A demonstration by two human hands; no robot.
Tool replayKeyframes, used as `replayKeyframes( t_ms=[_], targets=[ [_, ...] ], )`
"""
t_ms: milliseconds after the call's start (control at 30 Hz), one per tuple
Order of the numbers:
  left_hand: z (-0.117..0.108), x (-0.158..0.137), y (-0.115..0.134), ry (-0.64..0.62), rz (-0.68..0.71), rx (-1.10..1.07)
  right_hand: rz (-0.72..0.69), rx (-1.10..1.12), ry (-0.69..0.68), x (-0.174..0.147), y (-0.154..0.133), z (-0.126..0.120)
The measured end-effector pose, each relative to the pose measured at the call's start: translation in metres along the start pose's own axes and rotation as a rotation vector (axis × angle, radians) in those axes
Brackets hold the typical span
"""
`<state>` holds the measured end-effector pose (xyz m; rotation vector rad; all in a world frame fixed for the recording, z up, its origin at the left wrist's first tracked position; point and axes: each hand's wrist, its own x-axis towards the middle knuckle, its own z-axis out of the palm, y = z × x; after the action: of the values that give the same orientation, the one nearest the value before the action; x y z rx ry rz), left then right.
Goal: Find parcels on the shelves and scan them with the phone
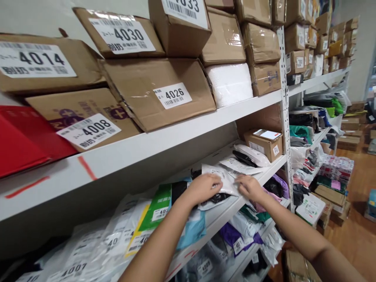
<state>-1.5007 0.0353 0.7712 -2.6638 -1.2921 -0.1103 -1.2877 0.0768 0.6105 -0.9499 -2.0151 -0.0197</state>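
1. Boxes (158, 94) with printed number labels are lined along the upper shelf (176, 135), and a red box (32, 137) is set at its left end.
2. Below, white packets (94, 239) are heaped on the lower shelf (219, 219), with a green and yellow packet (151, 219) laid closer to the hands.
3. The left hand (207, 188) is laid palm down on a white bag (227, 182), its fingers bent; whether the bag is pinched by them cannot be told.
4. The white bag is placed on the lower shelf, between the two hands. The step in hand is judged to be two-handed handling of this bag; for the next move, a sure hold on its edges seems to be called for, with its neighbours left undisturbed.
5. The right hand (249, 187) is held at the bag's right edge, its fingers curled and narrow; a firm grip cannot be confirmed.
6. Further right, a white parcel (255, 156) is set beside a small box (272, 148), on which a phone (266, 134) is rested.
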Motion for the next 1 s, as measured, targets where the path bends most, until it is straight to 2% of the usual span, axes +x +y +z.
replayKeyframes(
  t_ms=[33, 100, 233, 367, 567, 633, 733, 800, 867, 1000],
  targets=[
    [0.002, 0.005, 0.003, -0.095, 0.010, -0.001, 0.055, -0.037, 0.004, 0.000, 0.005, -0.003],
    [0.006, 0.011, 0.004, -0.158, 0.009, -0.010, 0.169, -0.111, -0.003, 0.002, 0.014, -0.008],
    [0.008, 0.014, -0.002, -0.147, -0.006, -0.043, 0.332, -0.223, -0.059, 0.013, 0.022, -0.005],
    [0.007, 0.020, 0.000, -0.130, -0.065, 0.022, 0.399, -0.264, -0.084, 0.028, 0.019, 0.000],
    [0.010, 0.028, 0.004, -0.062, -0.154, 0.040, 0.342, -0.188, -0.032, 0.023, -0.002, 0.008],
    [0.013, 0.030, 0.005, -0.011, -0.102, 0.034, 0.284, -0.133, -0.010, 0.016, -0.013, 0.013],
    [0.021, 0.031, 0.008, -0.059, 0.005, 0.064, 0.217, -0.068, 0.040, 0.001, -0.021, 0.014],
    [0.025, 0.032, 0.010, -0.109, 0.012, 0.096, 0.205, -0.056, 0.081, -0.008, -0.018, 0.005],
    [0.028, 0.032, 0.012, -0.099, 0.003, 0.109, 0.219, -0.080, 0.129, -0.013, -0.008, -0.010],
    [0.029, 0.038, 0.015, -0.084, -0.021, 0.103, 0.252, -0.148, 0.145, -0.004, 0.020, -0.035]
  ],
)
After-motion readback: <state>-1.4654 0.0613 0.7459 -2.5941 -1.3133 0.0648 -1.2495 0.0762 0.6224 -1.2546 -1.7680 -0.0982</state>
